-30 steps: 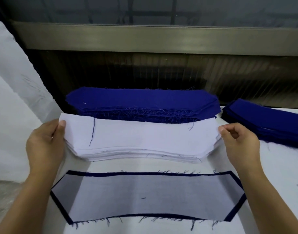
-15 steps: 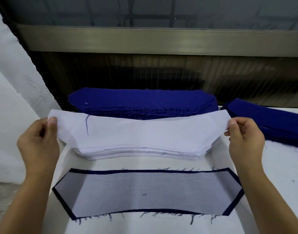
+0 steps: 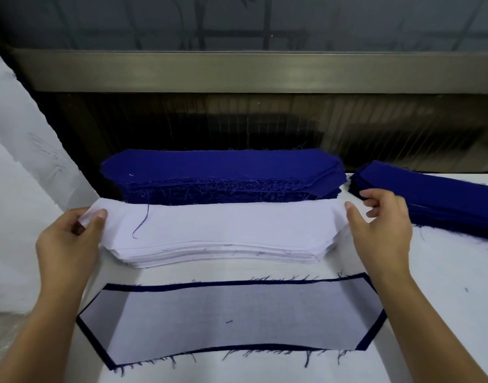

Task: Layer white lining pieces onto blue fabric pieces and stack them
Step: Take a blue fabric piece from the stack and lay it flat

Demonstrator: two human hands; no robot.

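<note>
Now that the top lining piece (image 3: 223, 225) has sunk back onto the white stack (image 3: 215, 258) mid-frame, your left hand (image 3: 68, 244) pinches one end; whether your right hand (image 3: 381, 228) grips it, I cannot tell. Layering waits.

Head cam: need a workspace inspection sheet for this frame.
Surface: white table, partly bare.
Job's things: lining stack; top lining piece; blue stack behind it, second blue stack at right; lined blue piece nearest.
Clutter: loose thread on the top lining piece; thread bits on the table.
Hands: left hand and right hand each pinch one end.
Cables: nothing seen.
Surroundings: metal rail, dark panel behind; white sheet at left.
</note>
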